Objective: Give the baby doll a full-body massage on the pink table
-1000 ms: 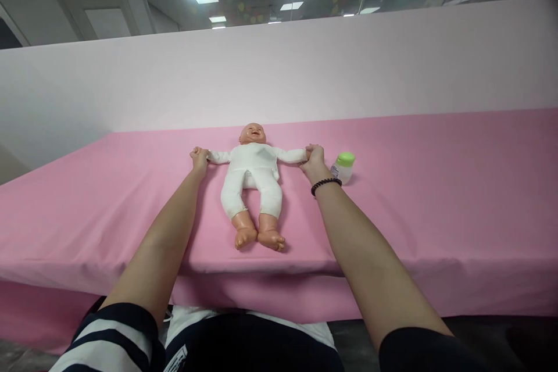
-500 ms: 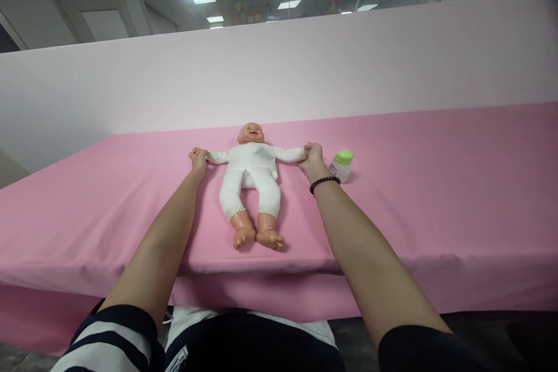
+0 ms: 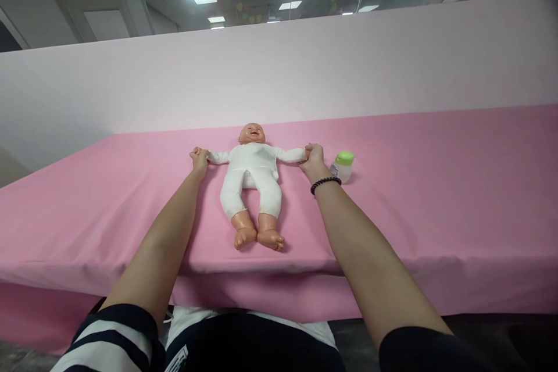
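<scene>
A baby doll (image 3: 253, 158) with a white cloth body lies on its back on the pink-covered table (image 3: 414, 197), head toward the wall and bare feet toward me. Its arms are stretched straight out to both sides. My left hand (image 3: 199, 161) is closed around the doll's hand on the left, which my fingers largely hide. On the other side, my right hand (image 3: 313, 160) grips the doll's other hand, wearing a black coiled band at the wrist. Just right of that hand stands a small clear bottle (image 3: 343, 167) with a green cap.
Behind the table rises a low white wall (image 3: 279, 75), with glass above it reflecting ceiling lights. The table's front edge runs close to my body, its pink cover hanging down. A door (image 3: 100, 11) shows at the upper left.
Both hands keep hold of the doll's hands, and its arms stay spread. The whole view has shifted only very slightly.
</scene>
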A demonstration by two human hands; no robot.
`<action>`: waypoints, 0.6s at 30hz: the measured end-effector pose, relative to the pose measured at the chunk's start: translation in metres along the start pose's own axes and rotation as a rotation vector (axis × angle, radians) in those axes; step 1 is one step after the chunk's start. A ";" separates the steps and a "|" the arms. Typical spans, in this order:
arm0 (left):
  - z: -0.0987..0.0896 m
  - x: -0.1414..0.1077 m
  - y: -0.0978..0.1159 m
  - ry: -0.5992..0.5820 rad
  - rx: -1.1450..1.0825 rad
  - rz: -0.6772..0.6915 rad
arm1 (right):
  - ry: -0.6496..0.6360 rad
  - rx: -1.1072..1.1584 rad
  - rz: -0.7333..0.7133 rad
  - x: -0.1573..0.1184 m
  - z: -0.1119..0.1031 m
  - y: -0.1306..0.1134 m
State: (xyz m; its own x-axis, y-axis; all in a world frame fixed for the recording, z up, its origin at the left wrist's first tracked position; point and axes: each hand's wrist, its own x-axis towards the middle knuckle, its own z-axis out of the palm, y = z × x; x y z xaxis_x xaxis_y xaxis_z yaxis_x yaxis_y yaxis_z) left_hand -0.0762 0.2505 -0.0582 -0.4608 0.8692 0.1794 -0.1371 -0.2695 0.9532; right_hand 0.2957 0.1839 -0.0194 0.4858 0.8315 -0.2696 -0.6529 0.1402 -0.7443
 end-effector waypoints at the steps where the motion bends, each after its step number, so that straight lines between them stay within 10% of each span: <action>1: 0.000 0.000 0.000 0.000 -0.005 0.000 | 0.010 0.014 0.024 -0.001 0.000 -0.001; 18: 0.002 -0.004 0.003 -0.003 0.012 0.010 | -0.010 0.009 0.053 0.008 -0.002 0.001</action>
State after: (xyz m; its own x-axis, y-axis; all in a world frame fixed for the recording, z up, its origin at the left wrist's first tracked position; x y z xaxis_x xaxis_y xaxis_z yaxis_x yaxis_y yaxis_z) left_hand -0.0733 0.2467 -0.0561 -0.4591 0.8680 0.1893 -0.1220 -0.2727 0.9543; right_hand 0.3004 0.1898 -0.0240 0.4446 0.8434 -0.3017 -0.6826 0.1010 -0.7238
